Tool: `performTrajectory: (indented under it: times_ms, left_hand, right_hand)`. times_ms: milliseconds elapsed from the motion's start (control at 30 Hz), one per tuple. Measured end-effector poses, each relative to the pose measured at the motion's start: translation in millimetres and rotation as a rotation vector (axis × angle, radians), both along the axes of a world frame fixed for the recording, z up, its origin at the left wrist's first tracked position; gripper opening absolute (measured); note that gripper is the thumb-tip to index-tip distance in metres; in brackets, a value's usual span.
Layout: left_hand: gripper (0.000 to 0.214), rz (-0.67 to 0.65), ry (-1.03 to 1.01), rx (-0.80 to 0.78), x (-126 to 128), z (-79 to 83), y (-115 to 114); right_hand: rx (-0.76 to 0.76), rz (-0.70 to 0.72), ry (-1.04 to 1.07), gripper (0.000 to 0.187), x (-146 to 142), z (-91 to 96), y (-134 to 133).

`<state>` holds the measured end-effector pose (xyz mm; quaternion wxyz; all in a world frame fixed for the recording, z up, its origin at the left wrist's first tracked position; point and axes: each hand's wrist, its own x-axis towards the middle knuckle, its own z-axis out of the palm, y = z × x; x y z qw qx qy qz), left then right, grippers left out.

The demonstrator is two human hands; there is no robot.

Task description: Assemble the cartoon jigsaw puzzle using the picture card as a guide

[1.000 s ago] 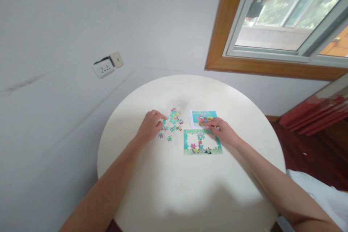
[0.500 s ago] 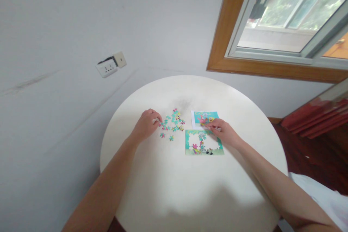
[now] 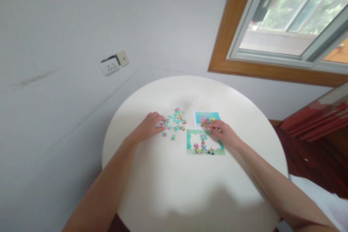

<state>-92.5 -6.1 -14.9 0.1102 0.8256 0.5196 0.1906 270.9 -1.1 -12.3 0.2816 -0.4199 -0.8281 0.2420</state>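
Observation:
Loose jigsaw pieces (image 3: 176, 117), mostly teal with bits of pink and yellow, lie scattered left of the middle of the table. At their left edge is my left hand (image 3: 149, 127), thumb and fingers parted around a few pieces. My right hand (image 3: 224, 132) is pinched on a small whitish puzzle piece (image 3: 218, 129), partly covered by the fingers. It hovers over the upper right of a partly filled jigsaw puzzle (image 3: 192, 151), whose teal border surrounds white gaps. Just behind the puzzle lies a printed picture card (image 3: 199, 116), its lower right corner hidden by my right hand.
Everything lies on a round white table (image 3: 168, 181) against a pale wall. A wall socket (image 3: 110, 66) is at the left, and a wood-framed window (image 3: 244, 67) at the right. Red fabric (image 3: 318, 121) hangs beyond the table's right side.
My left hand has parted its fingers and shifted slightly right over the pieces; the pale piece seen in its fingers earlier no longer shows there. My right hand stays nearly still.

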Motion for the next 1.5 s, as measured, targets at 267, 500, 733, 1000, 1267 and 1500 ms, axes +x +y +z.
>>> performTrajectory:
  times_ms: [267,500,733,1000,1267,1500]
  left_hand:
    - [0.023,-0.019,-0.02,0.015,-1,-6.9,3]
    - [0.025,-0.033,-0.03,0.035,-2,-8.4,5]
    - [0.024,-0.053,-0.033,0.035,0,-8.0,4]
    - [0.024,-0.052,-0.026,0.034,1,-11.1,6]
    - [0.026,-0.049,-0.033,0.04,1,-11.4,7]
    - [0.025,-0.043,-0.053,0.048,2,-11.3,6]
  right_hand:
    - [0.101,0.173,-0.176,0.025,-43,8.3,30]
    - [0.09,0.163,-0.402,0.029,-90,19.0,51]
    - [0.011,0.145,-0.39,0.019,-98,22.5,53]
    - [-0.085,0.171,-0.308,0.013,-98,15.4,58]
    - [-0.093,0.15,-0.264,0.026,-96,8.1,61]
    - [-0.05,0.13,-0.3,0.025,-90,16.7,69]
